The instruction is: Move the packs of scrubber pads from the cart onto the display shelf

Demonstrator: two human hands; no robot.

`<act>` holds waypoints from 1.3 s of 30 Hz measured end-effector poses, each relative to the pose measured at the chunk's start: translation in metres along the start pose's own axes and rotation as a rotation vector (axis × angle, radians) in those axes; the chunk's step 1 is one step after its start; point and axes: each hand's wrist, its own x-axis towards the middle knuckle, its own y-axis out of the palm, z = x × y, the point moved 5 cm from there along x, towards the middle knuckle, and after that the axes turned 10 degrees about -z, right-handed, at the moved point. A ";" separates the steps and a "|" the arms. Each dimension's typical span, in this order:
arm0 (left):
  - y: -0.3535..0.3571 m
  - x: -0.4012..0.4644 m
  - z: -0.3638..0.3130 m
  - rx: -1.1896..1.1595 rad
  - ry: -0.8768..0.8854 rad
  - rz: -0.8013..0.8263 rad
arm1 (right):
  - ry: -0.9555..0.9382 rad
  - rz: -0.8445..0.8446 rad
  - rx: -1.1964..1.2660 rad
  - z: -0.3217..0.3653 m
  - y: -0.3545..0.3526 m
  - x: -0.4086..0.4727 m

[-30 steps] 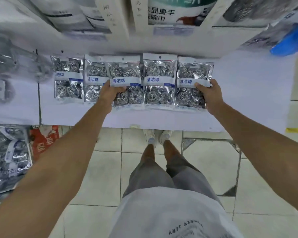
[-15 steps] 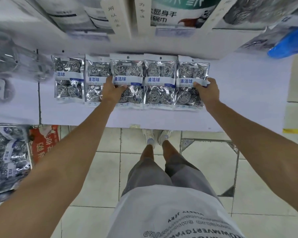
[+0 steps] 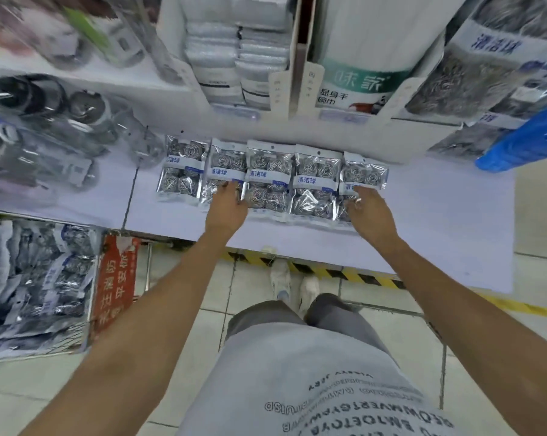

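1. Packs of scrubber pads [image 3: 269, 179] lay flat in a row of five on the white display shelf [image 3: 439, 221], side by side with edges overlapping, blue-and-white labels facing up.
2. The left hand [image 3: 226, 204] reached over the second pack from the left [image 3: 223, 171]; its fingers [image 3: 231, 187] were straight and close together, tips resting on that pack's lower half, beside the edge of the middle pack.
3. The right hand [image 3: 371, 212] lay over the rightmost pack [image 3: 361, 176], covering its lower part; its fingers [image 3: 365, 193] were loosely spread and a little bent, tips at the label band, with no pinch visible.
4. The fourth pack [image 3: 314, 184] sat between the two hands, touched by neither.
5. More packs of the same kind were piled in the cart [image 3: 77, 350] at the lower left, below the shelf edge, beside a red sign [image 3: 116, 284].
6. Upper shelves held other wrapped goods, and a blue bag [image 3: 527, 140] hung at the right.
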 end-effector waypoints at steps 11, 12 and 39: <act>-0.074 -0.149 0.052 0.089 -0.040 -0.321 | -0.671 0.142 -0.146 0.145 0.013 -0.096; -0.080 -0.166 0.060 0.078 -0.062 -0.370 | -0.727 0.154 -0.141 0.157 0.016 -0.106; -0.160 -0.354 0.323 -0.216 -0.665 -0.834 | -1.214 0.535 -0.357 0.393 0.211 -0.299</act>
